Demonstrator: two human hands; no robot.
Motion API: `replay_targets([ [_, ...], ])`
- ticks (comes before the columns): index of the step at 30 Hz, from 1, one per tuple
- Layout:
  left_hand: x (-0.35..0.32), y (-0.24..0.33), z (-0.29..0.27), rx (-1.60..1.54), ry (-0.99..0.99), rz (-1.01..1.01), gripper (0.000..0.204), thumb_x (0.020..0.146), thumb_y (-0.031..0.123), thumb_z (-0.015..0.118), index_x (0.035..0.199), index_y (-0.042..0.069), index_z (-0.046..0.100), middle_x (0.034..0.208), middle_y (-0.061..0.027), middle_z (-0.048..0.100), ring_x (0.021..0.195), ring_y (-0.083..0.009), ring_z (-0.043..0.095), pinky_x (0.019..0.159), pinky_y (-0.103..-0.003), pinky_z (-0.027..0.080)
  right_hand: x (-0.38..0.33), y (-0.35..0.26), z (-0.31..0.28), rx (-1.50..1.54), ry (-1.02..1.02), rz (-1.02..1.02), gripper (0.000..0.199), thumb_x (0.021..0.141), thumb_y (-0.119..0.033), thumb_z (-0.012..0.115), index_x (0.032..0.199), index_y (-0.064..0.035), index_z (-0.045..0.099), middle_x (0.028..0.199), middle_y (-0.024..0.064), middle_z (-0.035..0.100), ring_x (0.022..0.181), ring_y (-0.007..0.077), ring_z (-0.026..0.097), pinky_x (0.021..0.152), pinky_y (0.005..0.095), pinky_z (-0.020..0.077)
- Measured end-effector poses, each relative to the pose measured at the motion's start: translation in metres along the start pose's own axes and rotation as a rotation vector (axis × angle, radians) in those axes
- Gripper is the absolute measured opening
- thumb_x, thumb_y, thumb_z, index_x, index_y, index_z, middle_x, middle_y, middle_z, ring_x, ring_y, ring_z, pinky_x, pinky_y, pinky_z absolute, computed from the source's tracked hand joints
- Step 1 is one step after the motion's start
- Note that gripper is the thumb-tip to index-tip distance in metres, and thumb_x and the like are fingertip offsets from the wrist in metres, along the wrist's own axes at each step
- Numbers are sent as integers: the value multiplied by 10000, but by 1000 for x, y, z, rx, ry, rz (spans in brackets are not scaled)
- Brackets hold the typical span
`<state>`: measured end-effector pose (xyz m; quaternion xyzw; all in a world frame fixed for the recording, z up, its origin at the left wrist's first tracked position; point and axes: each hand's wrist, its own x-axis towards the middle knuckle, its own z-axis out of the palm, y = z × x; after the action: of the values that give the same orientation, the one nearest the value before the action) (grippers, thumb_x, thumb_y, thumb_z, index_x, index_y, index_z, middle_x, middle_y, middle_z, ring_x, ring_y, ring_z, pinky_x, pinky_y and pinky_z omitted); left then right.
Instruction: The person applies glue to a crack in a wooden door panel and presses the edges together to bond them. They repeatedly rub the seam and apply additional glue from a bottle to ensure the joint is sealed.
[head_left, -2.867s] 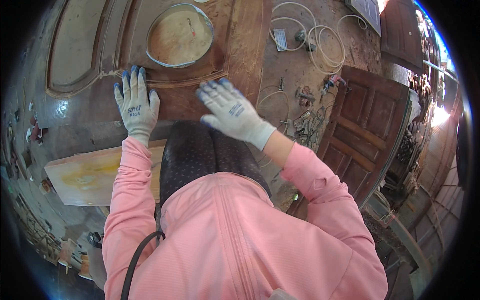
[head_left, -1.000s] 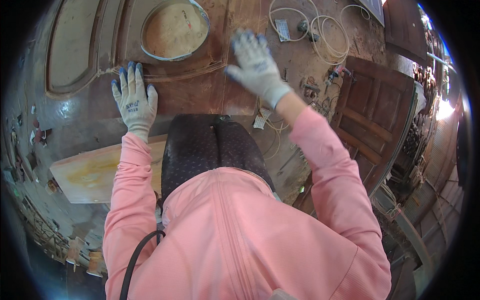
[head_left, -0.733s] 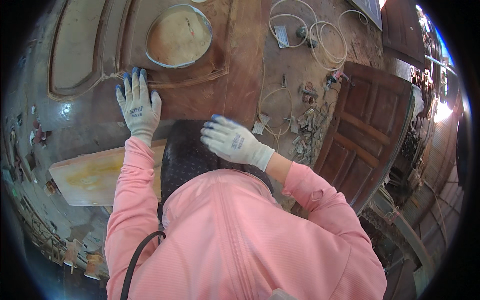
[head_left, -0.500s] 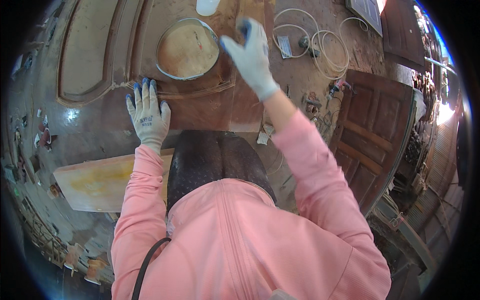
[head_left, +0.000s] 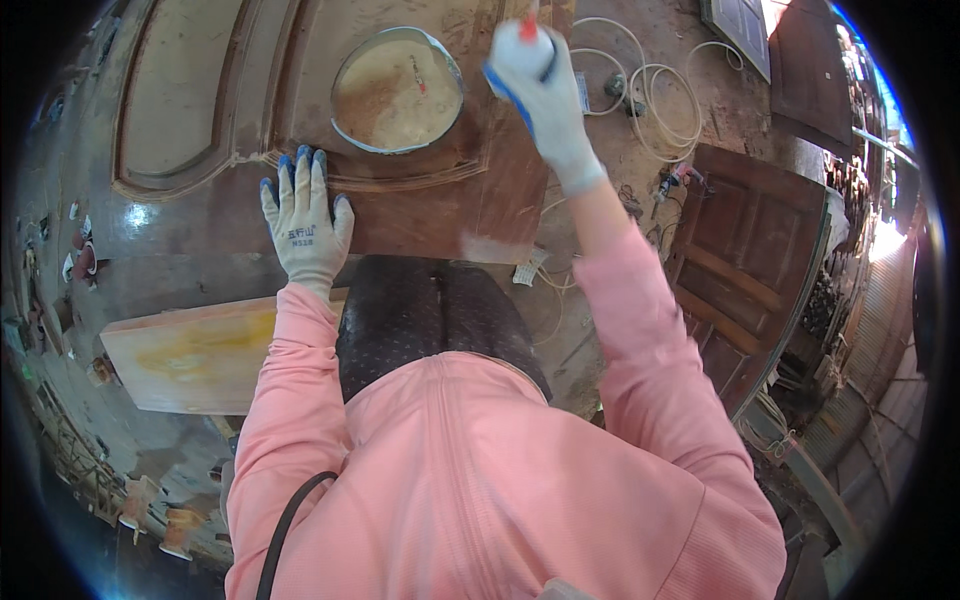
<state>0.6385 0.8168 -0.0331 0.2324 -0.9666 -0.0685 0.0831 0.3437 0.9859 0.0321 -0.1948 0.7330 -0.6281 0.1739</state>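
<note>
My left hand, in a white knit glove with blue fingertips, lies flat with fingers spread on the near edge of a brown panelled wooden door. My right hand, gloved alike and slightly blurred, is raised over the door's right end. It grips a white plastic bottle with a red tip pointing up and away. Between the hands, a round, rimmed pan-like thing rests on the door, its inside tan and dusty. My palm hides part of the bottle.
A pale board with a yellow stain lies low at my left. Coiled pale hose is on the floor at right, near a red power tool. Another brown panelled door leans at the right.
The white container that stood at the door's far side is gone from there. My right hand, empty before, now grips a white bottle, further right. My left hand remains flat.
</note>
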Motion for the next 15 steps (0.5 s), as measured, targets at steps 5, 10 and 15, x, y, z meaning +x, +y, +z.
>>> replay_targets([
  [5,3,2,-3,-9,15,18,691,977,339,578,1604,81,446,1667,-115,435,1557,-336,365,1297,-574,162,-144,17,-77,-364,-31,249,712,799,-208,883,1403,-28,551,1277,150,659,1188,267,652,1032,393,512],
  [10,3,2,-1,-5,6,18,674,989,323,558,1607,81,441,1674,-116,424,1565,-336,351,1300,-566,153,-195,-10,-84,-702,-178,407,701,811,-332,854,1389,-53,571,1277,167,681,1173,344,676,995,422,535],
  [15,4,1,0,6,8,24,671,991,339,552,1604,87,449,1668,-115,433,1558,-342,363,1300,-564,154,-189,-18,-73,-895,-237,328,692,837,-450,802,1368,-65,582,1262,137,700,1169,339,687,948,429,551],
])
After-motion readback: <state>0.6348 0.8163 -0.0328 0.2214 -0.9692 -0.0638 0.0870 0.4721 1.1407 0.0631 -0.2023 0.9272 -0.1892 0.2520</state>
